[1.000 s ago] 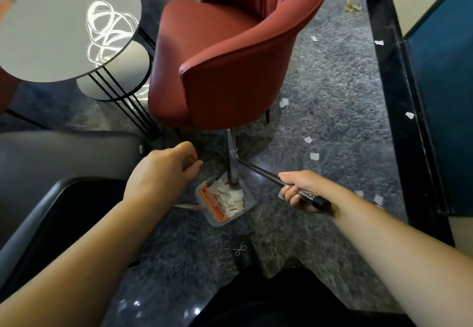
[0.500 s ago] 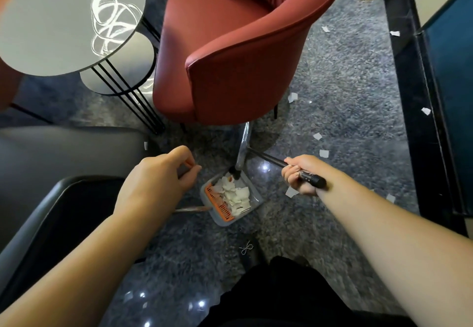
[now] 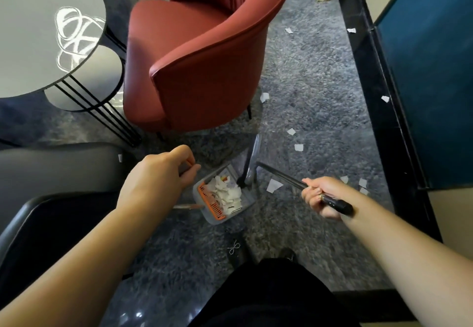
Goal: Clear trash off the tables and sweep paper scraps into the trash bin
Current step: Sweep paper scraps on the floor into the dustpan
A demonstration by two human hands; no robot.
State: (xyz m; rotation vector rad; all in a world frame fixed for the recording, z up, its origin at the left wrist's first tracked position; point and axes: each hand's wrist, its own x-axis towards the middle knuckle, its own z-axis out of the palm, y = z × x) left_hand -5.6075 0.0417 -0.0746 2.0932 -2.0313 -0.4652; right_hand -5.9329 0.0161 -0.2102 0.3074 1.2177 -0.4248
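My left hand grips the dustpan handle, fingers curled round it. Dustpan sits on the carpet, holding white paper scraps. My right hand holds the black broom handle, fingers wrapped. One loose scrap lies just beside the pan; red chair behind.

The grey dustpan sits on the carpet, tilted, with an orange comb edge along its near-left side — white paper scraps are heaped inside. The broom has a dark shaft slanting down to a blurred head at the pan's far rim. More scraps lie scattered on the carpet — one just beside the pan.
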